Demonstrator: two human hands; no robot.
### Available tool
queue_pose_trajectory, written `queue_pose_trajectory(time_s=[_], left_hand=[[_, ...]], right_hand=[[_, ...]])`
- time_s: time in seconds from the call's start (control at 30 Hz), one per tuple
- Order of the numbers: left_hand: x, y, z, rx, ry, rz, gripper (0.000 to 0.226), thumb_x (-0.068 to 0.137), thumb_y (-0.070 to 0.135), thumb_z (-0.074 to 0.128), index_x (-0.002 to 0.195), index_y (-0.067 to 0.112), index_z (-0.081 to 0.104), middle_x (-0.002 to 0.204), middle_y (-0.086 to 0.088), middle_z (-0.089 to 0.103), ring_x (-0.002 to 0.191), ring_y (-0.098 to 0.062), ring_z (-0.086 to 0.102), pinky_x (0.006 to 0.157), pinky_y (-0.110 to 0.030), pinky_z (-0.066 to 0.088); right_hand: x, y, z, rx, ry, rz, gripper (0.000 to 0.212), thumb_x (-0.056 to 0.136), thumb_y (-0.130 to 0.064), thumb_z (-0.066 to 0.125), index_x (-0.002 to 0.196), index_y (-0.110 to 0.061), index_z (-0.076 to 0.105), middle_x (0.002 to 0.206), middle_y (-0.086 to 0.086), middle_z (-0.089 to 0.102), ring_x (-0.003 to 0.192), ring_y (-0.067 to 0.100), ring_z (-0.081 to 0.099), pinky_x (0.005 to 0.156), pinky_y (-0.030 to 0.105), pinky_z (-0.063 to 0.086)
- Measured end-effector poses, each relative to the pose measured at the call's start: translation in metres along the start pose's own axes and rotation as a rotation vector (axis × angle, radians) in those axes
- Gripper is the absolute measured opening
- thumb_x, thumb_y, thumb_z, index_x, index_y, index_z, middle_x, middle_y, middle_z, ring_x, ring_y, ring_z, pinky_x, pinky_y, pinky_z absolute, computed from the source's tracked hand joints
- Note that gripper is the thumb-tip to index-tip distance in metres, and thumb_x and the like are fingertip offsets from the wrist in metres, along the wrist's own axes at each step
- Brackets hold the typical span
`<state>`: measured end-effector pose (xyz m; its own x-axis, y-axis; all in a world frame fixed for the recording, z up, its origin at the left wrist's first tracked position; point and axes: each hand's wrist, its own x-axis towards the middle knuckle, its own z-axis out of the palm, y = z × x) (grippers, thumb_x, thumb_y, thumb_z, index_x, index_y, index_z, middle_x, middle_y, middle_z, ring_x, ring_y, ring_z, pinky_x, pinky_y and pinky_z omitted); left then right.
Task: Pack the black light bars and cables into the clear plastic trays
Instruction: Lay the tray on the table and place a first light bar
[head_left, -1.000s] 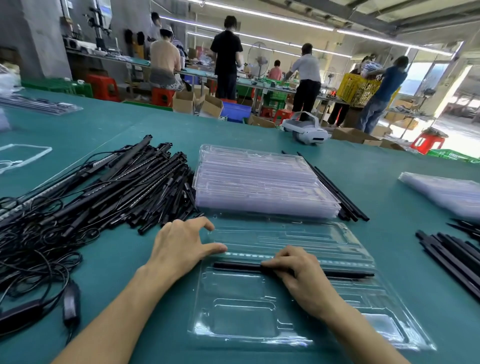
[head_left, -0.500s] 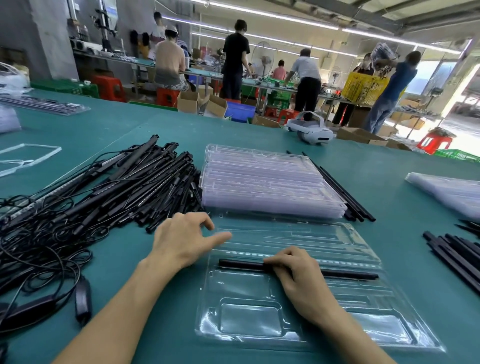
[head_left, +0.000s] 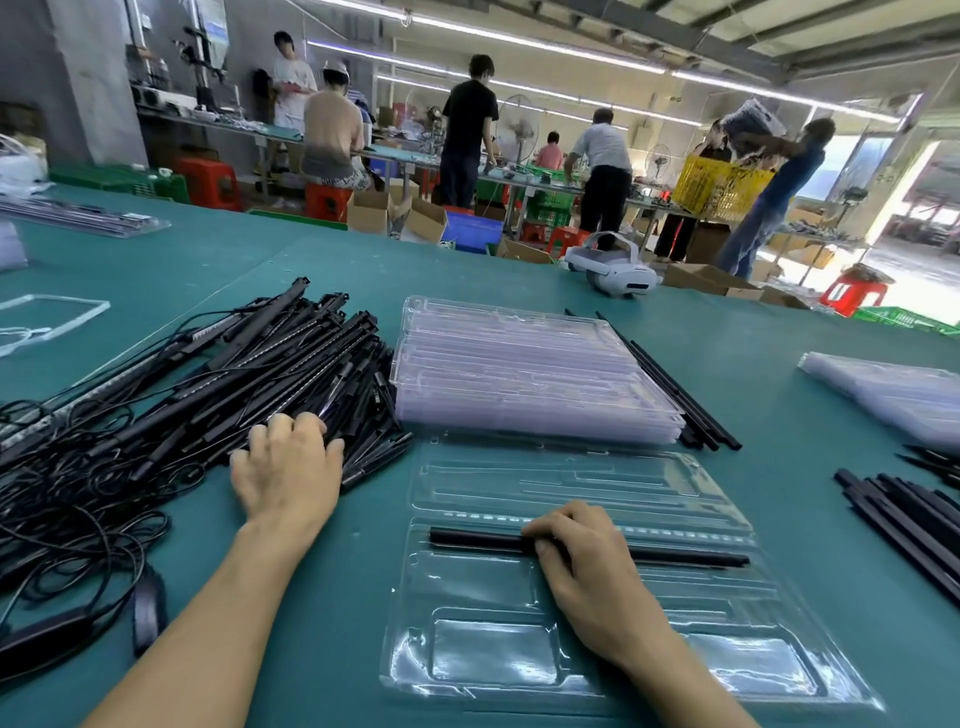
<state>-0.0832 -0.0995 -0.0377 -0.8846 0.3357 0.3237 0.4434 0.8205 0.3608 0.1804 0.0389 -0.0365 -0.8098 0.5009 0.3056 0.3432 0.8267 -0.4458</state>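
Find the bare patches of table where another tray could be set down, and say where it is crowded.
Bare green table lies between the open tray and the loose bars at the right, and beyond the tray stack towards the headset. The left is crowded: the left hand rests on the pile of light bars and cables.

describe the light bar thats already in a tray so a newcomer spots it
On the green table, find the open clear tray nearest the camera. One black light bar lies across it under the right hand; unlike the heaped bars at left, it sits alone in a tray.
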Motion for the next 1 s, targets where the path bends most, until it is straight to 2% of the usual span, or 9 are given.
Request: queue_pose_trajectory(time_s=[0.3, 0.47, 0.53, 0.6, 0.7, 0.77, 0.83, 0.93, 1.0], left_hand=[[0.004, 0.001, 0.003, -0.073, 0.065, -0.018, 0.015, 0.096, 0.036, 0.060, 0.096, 0.022, 0.065, 0.106, -0.008, 0.064, 0.103, -0.030, 0.051, 0.080, -0.041, 0.034], [-0.001, 0.009, -0.012, -0.259, 0.290, 0.095, 0.014, 0.094, 0.025, 0.065, 0.093, 0.011, 0.068, 0.098, -0.014, 0.066, 0.092, -0.035, 0.056, 0.075, -0.041, 0.034], [-0.010, 0.022, -0.022, -0.303, 0.407, 0.257, 0.012, 0.090, 0.023, 0.070, 0.090, 0.011, 0.068, 0.093, -0.012, 0.066, 0.086, -0.035, 0.057, 0.072, -0.040, 0.036], [-0.021, 0.036, -0.031, -0.317, 0.508, 0.389, 0.009, 0.091, 0.023, 0.070, 0.089, 0.014, 0.069, 0.090, -0.007, 0.065, 0.082, -0.032, 0.057, 0.068, -0.039, 0.037], [-0.038, 0.055, -0.038, -0.423, 0.594, 0.554, 0.013, 0.094, 0.028, 0.065, 0.088, 0.017, 0.069, 0.086, -0.001, 0.064, 0.079, -0.027, 0.054, 0.069, -0.039, 0.038], [-0.050, 0.068, -0.039, -0.626, 0.482, 0.721, 0.015, 0.092, 0.030, 0.066, 0.086, 0.017, 0.071, 0.083, 0.004, 0.064, 0.076, -0.021, 0.053, 0.070, -0.037, 0.042], [-0.064, 0.081, -0.034, -0.817, 0.227, 0.843, 0.015, 0.088, 0.031, 0.069, 0.084, 0.017, 0.073, 0.080, 0.008, 0.064, 0.074, -0.016, 0.054, 0.069, -0.034, 0.047], [-0.083, 0.091, -0.022, -0.934, -0.113, 0.861, 0.009, 0.083, 0.031, 0.073, 0.081, 0.022, 0.075, 0.077, 0.014, 0.064, 0.075, -0.008, 0.054, 0.070, -0.032, 0.047], [-0.087, 0.090, -0.015, -0.879, -0.267, 0.853, 0.011, 0.081, 0.039, 0.076, 0.081, 0.029, 0.075, 0.077, 0.018, 0.064, 0.079, -0.002, 0.054, 0.075, -0.027, 0.044]], right_hand=[[-0.001, 0.001, 0.001, -0.014, 0.000, 0.006, 0.019, 0.099, -0.021, 0.051, 0.105, -0.028, 0.068, 0.096, -0.020, 0.048, 0.105, 0.004, 0.044, 0.093, 0.017, 0.034], [-0.001, 0.000, 0.001, -0.033, 0.040, -0.001, 0.020, 0.098, -0.017, 0.053, 0.111, -0.025, 0.066, 0.100, -0.014, 0.051, 0.107, 0.010, 0.046, 0.096, 0.020, 0.035], [-0.002, 0.000, 0.000, -0.027, 0.089, -0.009, 0.029, 0.097, -0.022, 0.055, 0.126, -0.027, 0.057, 0.108, -0.013, 0.051, 0.110, 0.009, 0.045, 0.100, 0.025, 0.037], [-0.003, 0.002, -0.002, 0.045, 0.119, 0.008, 0.048, 0.097, -0.032, 0.055, 0.142, -0.037, 0.038, 0.118, -0.015, 0.044, 0.112, 0.006, 0.044, 0.103, 0.029, 0.038], [-0.004, 0.003, -0.004, 0.135, 0.197, -0.003, 0.069, 0.095, -0.036, 0.058, 0.149, -0.049, 0.016, 0.135, -0.017, 0.032, 0.126, 0.006, 0.039, 0.109, 0.030, 0.031], [-0.005, 0.001, -0.006, 0.104, 0.283, -0.019, 0.071, 0.094, -0.044, 0.055, 0.148, -0.051, 0.010, 0.145, -0.018, 0.024, 0.136, 0.003, 0.028, 0.112, 0.028, 0.019], [-0.006, -0.001, -0.011, 0.033, 0.312, -0.020, 0.060, 0.094, -0.053, 0.045, 0.147, -0.050, 0.017, 0.148, -0.017, 0.025, 0.136, -0.001, 0.025, 0.110, 0.025, 0.015], [-0.007, 0.002, -0.025, -0.002, 0.176, -0.111, 0.033, 0.098, -0.044, 0.046, 0.126, -0.034, 0.059, 0.122, -0.013, 0.062, 0.112, 0.008, 0.056, 0.097, 0.033, 0.039], [-0.012, 0.009, -0.037, 0.006, -0.008, -0.132, 0.026, 0.098, -0.035, 0.052, 0.117, -0.029, 0.068, 0.102, -0.010, 0.070, 0.095, 0.011, 0.062, 0.084, 0.029, 0.046]])
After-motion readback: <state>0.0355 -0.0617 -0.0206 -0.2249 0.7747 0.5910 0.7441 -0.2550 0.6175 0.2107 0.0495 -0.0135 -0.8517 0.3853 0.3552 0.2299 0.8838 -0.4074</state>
